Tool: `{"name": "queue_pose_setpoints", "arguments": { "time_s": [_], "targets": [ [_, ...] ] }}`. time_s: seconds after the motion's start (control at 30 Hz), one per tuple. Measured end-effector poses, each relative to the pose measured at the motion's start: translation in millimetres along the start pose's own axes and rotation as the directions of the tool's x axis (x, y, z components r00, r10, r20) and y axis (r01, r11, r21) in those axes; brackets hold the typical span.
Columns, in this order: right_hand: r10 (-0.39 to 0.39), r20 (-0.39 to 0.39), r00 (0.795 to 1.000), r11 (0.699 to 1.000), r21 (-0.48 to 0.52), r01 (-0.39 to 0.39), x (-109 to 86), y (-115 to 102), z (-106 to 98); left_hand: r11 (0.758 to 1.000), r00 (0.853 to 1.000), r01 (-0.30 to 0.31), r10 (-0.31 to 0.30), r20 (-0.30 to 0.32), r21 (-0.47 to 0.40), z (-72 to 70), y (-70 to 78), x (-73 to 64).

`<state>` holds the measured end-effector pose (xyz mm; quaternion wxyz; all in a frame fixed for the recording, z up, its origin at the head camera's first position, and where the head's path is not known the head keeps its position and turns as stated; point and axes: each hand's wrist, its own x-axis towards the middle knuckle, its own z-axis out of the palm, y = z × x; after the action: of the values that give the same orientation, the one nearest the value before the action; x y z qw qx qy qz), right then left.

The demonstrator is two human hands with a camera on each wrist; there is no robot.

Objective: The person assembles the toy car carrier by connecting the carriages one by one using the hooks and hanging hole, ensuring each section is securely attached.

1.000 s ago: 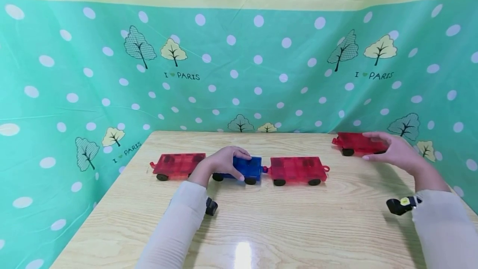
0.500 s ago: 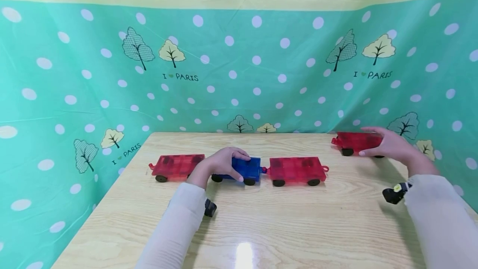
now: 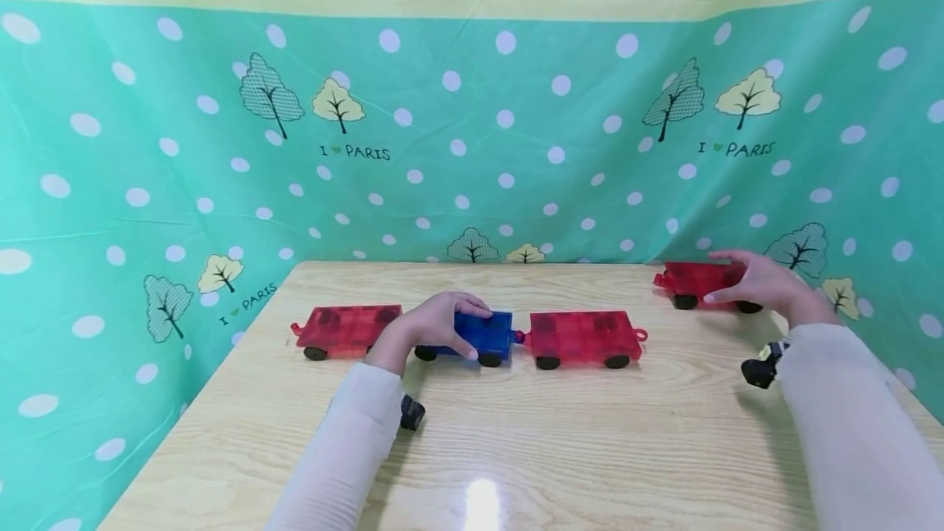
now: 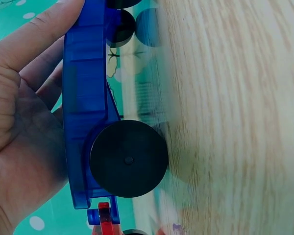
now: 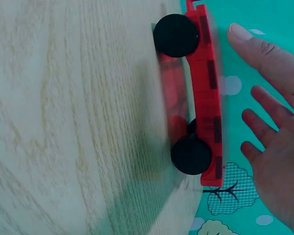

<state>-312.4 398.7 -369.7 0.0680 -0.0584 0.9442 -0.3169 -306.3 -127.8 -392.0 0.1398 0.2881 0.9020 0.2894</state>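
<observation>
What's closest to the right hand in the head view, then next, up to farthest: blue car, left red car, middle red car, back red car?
1. Back red car, beside the right hand.
2. Middle red car, farther left.
3. Blue car, under the left hand.
4. Left red car, far left.

Red wagons (image 3: 586,338), one blue wagon (image 3: 492,333); black wheels (image 4: 128,166).
Cloth (image 3: 431,138) teal, white-dotted, tree prints (image 3: 338,101); bench (image 3: 590,449) pale, wood-grained.

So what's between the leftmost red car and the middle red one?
The head view shows the blue car there, held by the left hand, which hides its left end.
</observation>
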Motion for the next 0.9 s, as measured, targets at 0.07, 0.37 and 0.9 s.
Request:
{"name": "queue_pose_setpoints", "arguments": {
  "time_s": [0.07, 0.37, 0.9],
  "targets": [
    [-0.003, 0.009, 1.0, 1.0, 0.005, 0.003, 2.3, 1.5, 0.6, 1.0, 1.0, 0.003, -0.003, 0.0, -0.001, -0.1, 0.2, -0.6],
    [-0.021, 0.033, 0.999, 1.0, -0.016, 0.022, 12.6, 6.0, 2.2, 1.0, 1.0, 0.002, -0.002, -0.005, 0.002, 1.2, -0.1, -1.1],
    [-0.012, 0.056, 0.998, 0.998, -0.068, 0.016, 8.9, 17.8, 3.5, 1.0, 1.0, -0.002, 0.002, 0.005, -0.004, -1.4, 0.7, -1.5]
  ]
}}
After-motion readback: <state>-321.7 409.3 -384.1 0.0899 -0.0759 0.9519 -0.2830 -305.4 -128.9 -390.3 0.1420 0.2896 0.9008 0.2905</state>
